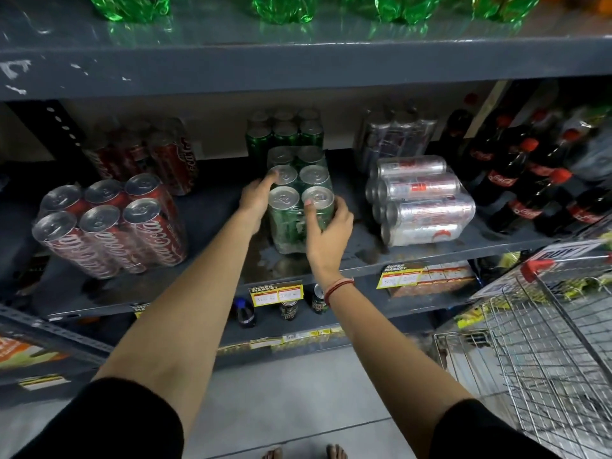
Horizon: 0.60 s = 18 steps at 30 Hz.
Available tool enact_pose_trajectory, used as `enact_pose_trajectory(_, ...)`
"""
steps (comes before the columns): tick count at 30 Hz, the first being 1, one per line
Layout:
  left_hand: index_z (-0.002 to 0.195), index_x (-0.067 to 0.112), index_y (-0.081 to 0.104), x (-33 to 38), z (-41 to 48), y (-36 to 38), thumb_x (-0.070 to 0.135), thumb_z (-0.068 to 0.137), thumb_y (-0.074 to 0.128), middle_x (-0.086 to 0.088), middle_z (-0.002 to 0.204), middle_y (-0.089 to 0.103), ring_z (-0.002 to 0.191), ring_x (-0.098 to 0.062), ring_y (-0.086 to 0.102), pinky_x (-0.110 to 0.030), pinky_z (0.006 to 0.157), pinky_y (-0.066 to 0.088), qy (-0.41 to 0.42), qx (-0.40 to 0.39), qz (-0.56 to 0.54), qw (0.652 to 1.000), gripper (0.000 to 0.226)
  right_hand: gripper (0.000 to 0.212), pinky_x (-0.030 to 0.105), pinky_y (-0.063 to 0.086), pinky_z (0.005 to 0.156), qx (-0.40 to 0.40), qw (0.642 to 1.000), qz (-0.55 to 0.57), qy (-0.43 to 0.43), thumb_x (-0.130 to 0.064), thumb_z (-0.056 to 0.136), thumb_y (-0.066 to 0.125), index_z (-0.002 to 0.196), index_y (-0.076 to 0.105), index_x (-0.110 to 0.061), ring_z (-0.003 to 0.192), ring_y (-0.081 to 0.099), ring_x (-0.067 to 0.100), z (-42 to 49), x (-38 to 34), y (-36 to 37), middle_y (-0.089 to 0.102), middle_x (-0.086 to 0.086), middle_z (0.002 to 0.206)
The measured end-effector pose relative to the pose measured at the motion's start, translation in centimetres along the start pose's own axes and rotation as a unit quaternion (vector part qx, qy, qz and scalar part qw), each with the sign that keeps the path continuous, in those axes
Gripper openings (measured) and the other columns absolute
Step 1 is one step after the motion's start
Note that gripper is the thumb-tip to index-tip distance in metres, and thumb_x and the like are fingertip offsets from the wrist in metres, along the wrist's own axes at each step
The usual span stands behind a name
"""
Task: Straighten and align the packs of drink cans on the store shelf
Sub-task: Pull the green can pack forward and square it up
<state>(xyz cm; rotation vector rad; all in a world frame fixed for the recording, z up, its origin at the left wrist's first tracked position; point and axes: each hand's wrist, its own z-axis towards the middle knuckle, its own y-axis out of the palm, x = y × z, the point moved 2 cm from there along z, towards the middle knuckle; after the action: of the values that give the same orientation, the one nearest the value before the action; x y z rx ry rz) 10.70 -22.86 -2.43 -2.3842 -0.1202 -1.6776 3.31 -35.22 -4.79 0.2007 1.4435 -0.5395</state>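
A shrink-wrapped pack of green cans point(291, 210) stands upright in the middle of the grey shelf point(212, 207). My left hand point(256, 197) presses against its left side, fingers up at the can tops. My right hand point(328, 226) grips its front right corner, thumb on a can rim. A second green pack point(284, 132) stands behind it. A red cola can pack point(109, 223) stands at the front left, turned at an angle, with another red pack point(149, 154) behind. To the right, a silver can pack point(420, 200) lies on its side, another silver pack point(394, 137) behind it.
Dark cola bottles point(516, 180) fill the shelf's right end. Green bottle packs point(281, 8) sit on the shelf above. A wire shopping trolley point(543, 352) stands close at the lower right. Price tags point(276, 293) hang on the shelf edge, with loose cans on the shelf below.
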Motion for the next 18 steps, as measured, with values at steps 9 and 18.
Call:
enact_pose_trajectory(9, 0.14, 0.016, 0.034, -3.0, -7.7, 3.0, 0.049, 0.088, 0.05, -0.01, 0.152, 0.03, 0.135, -0.029, 0.035, -0.044, 0.107, 0.028, 0.014, 0.252, -0.081, 0.964, 0.064, 0.05, 0.036, 0.043, 0.101, -0.023, 0.999, 0.03, 0.01, -0.038, 0.087, 0.063, 0.124, 0.054, -0.006, 0.112, 0.054, 0.026, 7.4, -2.1, -0.9, 0.05, 0.008, 0.116)
enact_pose_trajectory(18, 0.146, 0.009, -0.014, -1.9, -8.7, 8.8, 0.059, 0.087, 0.043, -0.012, 0.159, -0.012, 0.147, -0.025, -0.004, -0.041, 0.116, 0.007, -0.111, 0.166, -0.114, 0.973, 0.096, 0.055, 0.018, 0.054, 0.081, -0.296, 0.955, -0.003, 0.033, -0.005, 0.078, 0.073, 0.127, 0.05, -0.009, 0.106, 0.059, 0.019, 13.0, -2.8, 1.9, 0.062, 0.015, 0.126)
